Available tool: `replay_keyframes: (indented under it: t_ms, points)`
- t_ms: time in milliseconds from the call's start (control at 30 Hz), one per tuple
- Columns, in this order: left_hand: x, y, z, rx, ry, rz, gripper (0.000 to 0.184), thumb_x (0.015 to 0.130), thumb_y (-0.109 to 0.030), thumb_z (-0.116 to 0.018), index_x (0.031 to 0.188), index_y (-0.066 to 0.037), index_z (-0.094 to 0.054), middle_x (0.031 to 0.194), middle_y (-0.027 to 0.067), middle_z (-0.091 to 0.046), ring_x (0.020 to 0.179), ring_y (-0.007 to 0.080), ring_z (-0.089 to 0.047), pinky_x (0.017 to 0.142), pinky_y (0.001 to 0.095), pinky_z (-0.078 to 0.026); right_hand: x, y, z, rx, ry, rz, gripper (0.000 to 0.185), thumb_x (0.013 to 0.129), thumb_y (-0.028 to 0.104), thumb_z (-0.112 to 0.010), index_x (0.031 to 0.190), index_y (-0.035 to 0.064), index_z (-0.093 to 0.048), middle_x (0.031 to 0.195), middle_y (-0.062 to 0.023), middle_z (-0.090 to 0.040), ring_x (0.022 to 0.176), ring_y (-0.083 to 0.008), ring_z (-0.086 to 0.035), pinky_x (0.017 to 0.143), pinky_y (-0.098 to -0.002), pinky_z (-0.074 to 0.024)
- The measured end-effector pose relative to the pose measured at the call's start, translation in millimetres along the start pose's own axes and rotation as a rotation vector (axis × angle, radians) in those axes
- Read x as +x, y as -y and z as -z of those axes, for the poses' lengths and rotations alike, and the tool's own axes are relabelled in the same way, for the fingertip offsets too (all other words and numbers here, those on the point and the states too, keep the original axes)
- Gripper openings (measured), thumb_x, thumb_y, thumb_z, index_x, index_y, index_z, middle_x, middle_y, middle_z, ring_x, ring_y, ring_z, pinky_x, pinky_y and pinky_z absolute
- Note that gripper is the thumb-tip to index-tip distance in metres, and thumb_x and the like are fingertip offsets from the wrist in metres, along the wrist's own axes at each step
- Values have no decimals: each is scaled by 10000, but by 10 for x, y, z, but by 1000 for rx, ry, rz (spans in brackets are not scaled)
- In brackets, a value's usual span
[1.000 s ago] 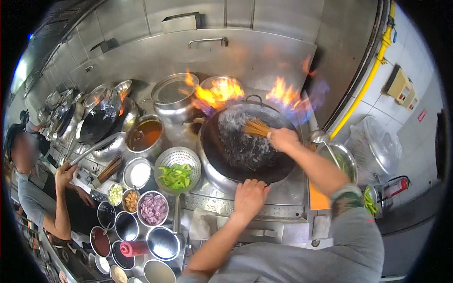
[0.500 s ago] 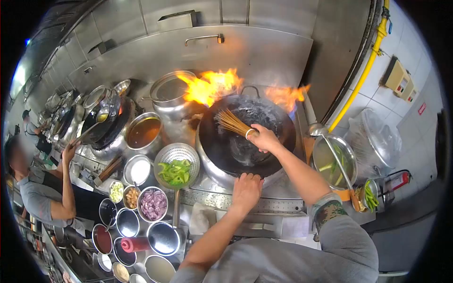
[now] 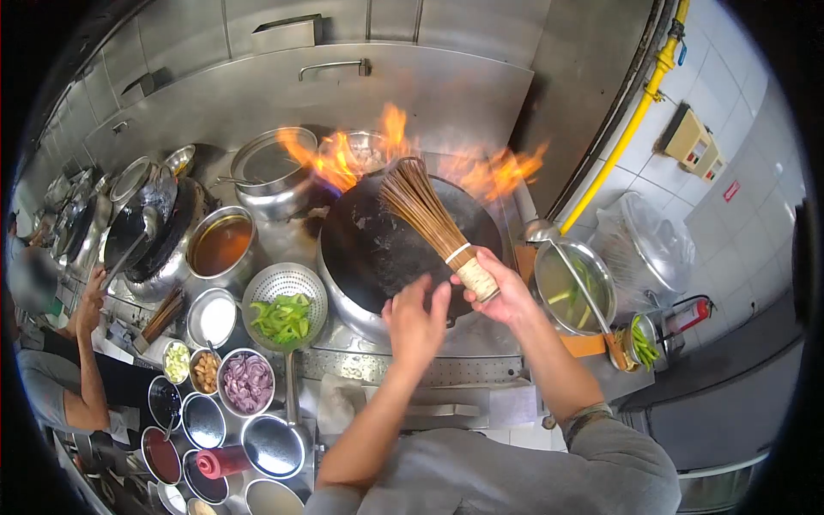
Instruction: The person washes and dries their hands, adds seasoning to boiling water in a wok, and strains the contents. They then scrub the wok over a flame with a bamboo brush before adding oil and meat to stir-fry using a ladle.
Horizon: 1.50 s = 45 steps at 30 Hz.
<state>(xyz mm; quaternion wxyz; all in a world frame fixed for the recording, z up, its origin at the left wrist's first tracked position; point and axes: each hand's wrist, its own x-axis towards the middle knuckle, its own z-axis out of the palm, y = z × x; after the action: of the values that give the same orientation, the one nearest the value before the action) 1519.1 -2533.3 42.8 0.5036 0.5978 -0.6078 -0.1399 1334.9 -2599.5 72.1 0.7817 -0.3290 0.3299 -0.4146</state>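
Observation:
My right hand (image 3: 502, 287) is closed round the wrapped handle of a bamboo wok brush (image 3: 421, 206). The brush is raised over the wok, its bristles pointing up and away to the left. Below it sits a large dark wok (image 3: 360, 249) with a few pale wet streaks inside. My left hand (image 3: 418, 318) is over the wok's near rim, fingers apart and holding nothing. Orange flames (image 3: 493, 172) rise behind the wok's far edge. Left of the wok, a perforated strainer (image 3: 259, 283) holds sliced green peppers (image 3: 283, 319).
A ladle (image 3: 577, 270) lies across a pot of water (image 3: 606, 296) at right. Pots of broth (image 3: 223, 245) and several ingredient bowls, one with sliced onions (image 3: 247, 384), stand left. A co-worker (image 3: 64, 369) holds a ladle at another wok.
My right hand has lifted the brush out of the wok, its bristles now upward. My left hand has come off the near rim and opened. The view has shifted slightly.

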Motion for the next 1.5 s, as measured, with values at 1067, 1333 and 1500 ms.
replay_keyframes:
  t_ms: [1067,1333,1500]
  points:
    - [252,-488,384,-1095,350,585,390,1006,-356,-638,1075,28,-634,806,52,-663,510,95,-588,455,232,-476,-121,-525,-526,451,333,40,433,1061,483,-424,1247,117,-561,894,-101,-655,578,-196,-620,420,-319,-504]
    - [372,-352,408,-1138,358,604,437,1022,-419,-603,1073,14,-642,844,51,-666,562,106,-602,447,242,-479,-127,-561,-632,449,339,62,393,1071,444,-429,1410,247,-449,974,-134,-642,596,-214,-635,428,-332,-509]
    - [366,-391,356,-1115,277,625,463,1033,-437,-573,1068,19,-643,849,56,-661,593,108,-597,474,257,-479,-129,-593,-638,432,377,92,430,1076,432,-415,1475,273,-392,997,-127,-643,599,-210,-641,428,-324,-514]
